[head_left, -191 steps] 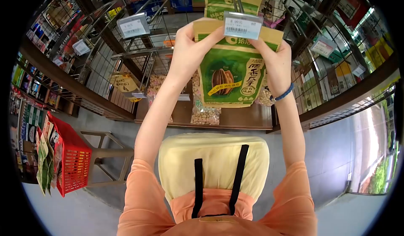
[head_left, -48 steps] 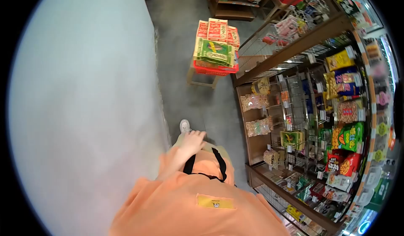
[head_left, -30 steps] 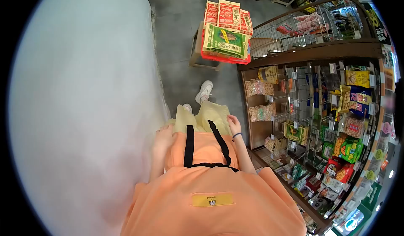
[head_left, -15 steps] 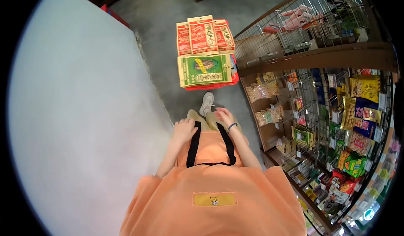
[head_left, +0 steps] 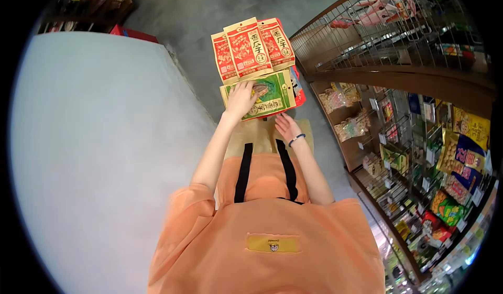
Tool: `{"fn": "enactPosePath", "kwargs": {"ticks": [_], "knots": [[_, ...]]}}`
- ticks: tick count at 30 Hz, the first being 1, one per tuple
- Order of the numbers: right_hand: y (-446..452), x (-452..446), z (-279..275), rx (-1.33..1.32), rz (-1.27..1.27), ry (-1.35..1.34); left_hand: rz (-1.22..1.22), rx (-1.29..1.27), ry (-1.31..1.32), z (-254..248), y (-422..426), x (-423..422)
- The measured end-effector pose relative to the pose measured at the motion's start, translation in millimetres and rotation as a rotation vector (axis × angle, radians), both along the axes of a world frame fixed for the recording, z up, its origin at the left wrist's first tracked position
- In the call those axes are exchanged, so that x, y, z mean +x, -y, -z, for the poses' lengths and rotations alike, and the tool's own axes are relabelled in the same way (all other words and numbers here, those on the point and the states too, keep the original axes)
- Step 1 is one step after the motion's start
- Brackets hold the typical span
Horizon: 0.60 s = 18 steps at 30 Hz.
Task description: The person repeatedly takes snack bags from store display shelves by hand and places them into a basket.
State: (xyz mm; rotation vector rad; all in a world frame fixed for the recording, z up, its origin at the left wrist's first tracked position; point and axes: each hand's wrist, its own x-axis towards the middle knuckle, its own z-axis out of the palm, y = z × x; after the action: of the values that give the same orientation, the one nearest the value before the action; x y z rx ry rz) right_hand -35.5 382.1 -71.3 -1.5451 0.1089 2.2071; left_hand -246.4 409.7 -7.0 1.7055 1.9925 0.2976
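Observation:
My left hand (head_left: 242, 99) lies over the left part of a green seed packet (head_left: 274, 87), its fingers spread on the surface. Just below the packet's near edge is my right hand (head_left: 287, 127), palm turned up and fingers stretched out, with nothing visible in it. Whether its fingertips touch the red edge under the packet, I cannot tell. Beyond the green packet, several red and tan seed packets (head_left: 248, 47) overlap one another. Red and blue packaging (head_left: 296, 90) shows underneath at the right side. What supports the pile is hidden.
To the right stands a brown rack (head_left: 387, 79) with wire mesh and hanging snack bags (head_left: 461, 155). A large pale surface (head_left: 115, 121) fills the left side. Grey floor (head_left: 194, 11) lies beyond the pile, and a dark display stand (head_left: 94, 3) is at the far left.
My left hand has moved forward from my lap onto the green packet. My right hand has come forward to the pile's near edge. The pile now appears closer to my body and slightly tilted.

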Motion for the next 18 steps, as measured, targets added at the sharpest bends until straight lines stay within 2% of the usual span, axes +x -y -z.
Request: {"fn": "enactPosePath", "kwargs": {"ticks": [3,5,10,13,18], "knots": [[4.2,-12.8,0.1,-0.025,0.092,-0.011,0.018,0.039,-0.008,14.9,-15.5,-5.7],[9.3,-21.3,3.8,-0.011,0.113,0.005,-0.031,-0.104,-0.037,22.0,-20.2,-12.2],[17.1,-39.2,7.4,0.083,0.049,0.21,0.018,-0.27,-0.086,39.1,-24.8,-31.3],[18.4,-46.5,6.2,0.09,0.058,0.257,0.007,-0.22,0.029,43.5,-25.2,-33.1],[13.2,-56.3,-0.3,0.086,0.138,0.218,0.069,-0.258,-0.04,37.8,-31.6,-30.8]]}}
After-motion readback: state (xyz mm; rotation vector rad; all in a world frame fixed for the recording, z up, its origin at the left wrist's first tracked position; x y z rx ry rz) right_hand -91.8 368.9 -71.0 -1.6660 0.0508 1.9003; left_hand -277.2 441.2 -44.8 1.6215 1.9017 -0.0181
